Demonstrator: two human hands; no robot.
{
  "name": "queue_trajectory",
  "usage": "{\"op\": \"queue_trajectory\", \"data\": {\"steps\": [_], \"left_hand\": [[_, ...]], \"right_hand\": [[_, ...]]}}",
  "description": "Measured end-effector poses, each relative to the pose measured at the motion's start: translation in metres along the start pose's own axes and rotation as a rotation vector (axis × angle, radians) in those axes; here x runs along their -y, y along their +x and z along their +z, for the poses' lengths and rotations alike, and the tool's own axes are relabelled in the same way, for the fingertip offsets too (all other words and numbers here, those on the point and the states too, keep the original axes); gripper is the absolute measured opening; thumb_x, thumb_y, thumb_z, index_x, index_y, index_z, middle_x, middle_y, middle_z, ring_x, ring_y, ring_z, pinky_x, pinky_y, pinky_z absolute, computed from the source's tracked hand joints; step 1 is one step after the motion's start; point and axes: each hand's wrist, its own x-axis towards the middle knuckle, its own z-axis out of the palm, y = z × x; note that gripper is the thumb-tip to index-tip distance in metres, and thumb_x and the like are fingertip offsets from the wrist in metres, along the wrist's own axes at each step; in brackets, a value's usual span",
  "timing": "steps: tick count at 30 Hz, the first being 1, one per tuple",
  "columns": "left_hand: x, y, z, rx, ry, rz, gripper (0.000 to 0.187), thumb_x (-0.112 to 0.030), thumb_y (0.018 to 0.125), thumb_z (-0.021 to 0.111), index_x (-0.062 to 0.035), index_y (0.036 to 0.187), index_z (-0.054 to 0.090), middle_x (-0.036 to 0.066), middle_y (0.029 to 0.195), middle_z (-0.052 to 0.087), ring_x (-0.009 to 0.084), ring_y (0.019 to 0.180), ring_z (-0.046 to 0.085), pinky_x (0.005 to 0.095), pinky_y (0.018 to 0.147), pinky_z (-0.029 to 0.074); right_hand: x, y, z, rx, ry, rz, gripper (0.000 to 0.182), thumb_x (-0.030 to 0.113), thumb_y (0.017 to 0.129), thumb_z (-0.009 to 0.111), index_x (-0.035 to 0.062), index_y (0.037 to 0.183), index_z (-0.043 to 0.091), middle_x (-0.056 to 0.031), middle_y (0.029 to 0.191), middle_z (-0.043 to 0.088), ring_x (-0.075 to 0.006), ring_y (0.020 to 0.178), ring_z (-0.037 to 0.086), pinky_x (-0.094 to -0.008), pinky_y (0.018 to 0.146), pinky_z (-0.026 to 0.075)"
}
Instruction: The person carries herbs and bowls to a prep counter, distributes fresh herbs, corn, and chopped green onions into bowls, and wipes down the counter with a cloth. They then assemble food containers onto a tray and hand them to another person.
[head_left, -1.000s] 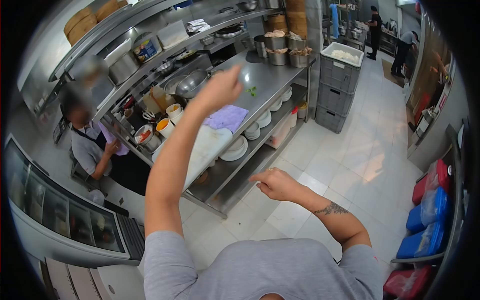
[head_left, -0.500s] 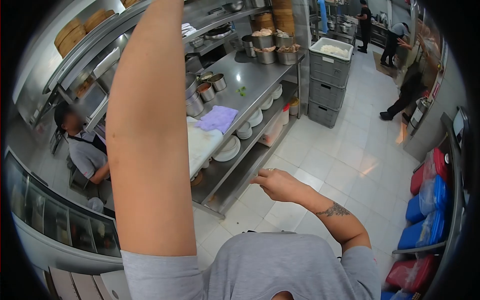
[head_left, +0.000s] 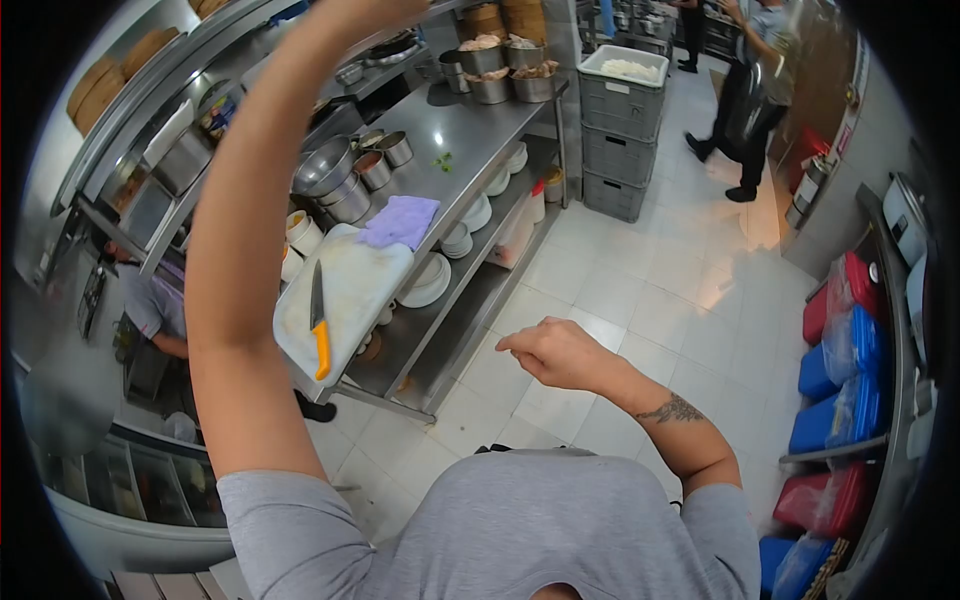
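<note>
My left arm is raised high across the left side, and my left hand (head_left: 375,10) is cut by the top edge, its fingers out of sight. My right hand (head_left: 562,353) hovers in front of my chest above the floor, touching no surface. Its fingers are curled in, and what they may hold is hidden. Below my left forearm, a knife (head_left: 319,322) with an orange handle lies on the white cutting board (head_left: 345,260). A purple cloth (head_left: 402,220) rests on the board's far corner.
Metal pots (head_left: 350,198) and stacked plates (head_left: 430,280) occupy the steel table (head_left: 470,130) and its shelf. Grey crates (head_left: 620,150) stand at its far end. A co-worker (head_left: 150,305) is at left; another person (head_left: 750,100) walks at upper right. Blue bins (head_left: 845,400) line the right rack.
My left arm has shifted left, uncovering the knife and pots. My right hand's fingers have turned slightly. The view has swung, and the person at upper right has moved.
</note>
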Motion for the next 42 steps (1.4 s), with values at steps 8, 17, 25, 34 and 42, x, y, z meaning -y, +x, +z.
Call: {"op": "queue_trajectory", "data": {"steps": [8,17,25,34,42], "left_hand": [[-0.105,-0.212,0.093,0.913,-0.336,0.259,0.036,-0.006,0.081,0.056,-0.0103,0.116,0.057,0.016,0.106,0.055,0.0331,0.097,0.059,0.0402,0.082,0.049],[-0.013,-0.305,0.149,0.766,-0.674,-0.141,0.016,-0.013,0.083,0.057,-0.0021,0.092,0.063,0.013,0.082,0.064,0.0294,0.076,0.063,0.0375,0.069,0.049],[-0.015,-0.314,0.184,0.661,-0.978,-0.741,0.013,-0.017,0.085,0.058,-0.0045,0.085,0.062,0.002,0.072,0.059,0.0095,0.06,0.056,0.0251,0.05,0.043],[-0.016,-0.277,0.368,0.527,-0.799,-0.875,0.017,-0.019,0.084,0.06,-0.0028,0.082,0.062,0.005,0.063,0.059,0.0131,0.053,0.058,0.0287,0.047,0.043],[0.087,-0.23,0.601,0.389,-0.393,-1.078,0.035,-0.028,0.08,0.056,0.003,0.09,0.067,0.029,0.091,0.064,0.0432,0.092,0.062,0.0488,0.079,0.048]], "right_hand": [[0.023,-0.002,0.017,-0.012,-0.109,0.147,0.031,0.001,0.081,0.054,0.0057,0.111,0.059,-0.01,0.098,0.054,-0.0277,0.086,0.059,-0.0389,0.074,0.05],[0.031,0.003,0.034,0.012,-0.097,0.172,0.025,0.004,0.084,0.055,0.0043,0.108,0.06,-0.0096,0.092,0.056,-0.0277,0.086,0.06,-0.0383,0.076,0.051],[0.013,-0.033,0.011,0.032,-0.124,0.194,0.023,0.005,0.085,0.056,0.0058,0.107,0.061,-0.0076,0.092,0.058,-0.025,0.083,0.061,-0.0358,0.073,0.051],[-0.067,-0.059,-0.013,0.008,-0.04,0.364,0.022,0.005,0.084,0.057,0.0062,0.105,0.062,-0.0085,0.089,0.059,-0.0267,0.081,0.061,-0.0372,0.07,0.051],[-0.207,-0.056,-0.033,0.032,-0.084,0.721,0.021,0.005,0.082,0.058,0.0067,0.102,0.064,-0.0093,0.089,0.06,-0.0285,0.08,0.062,-0.0393,0.069,0.052]]}}
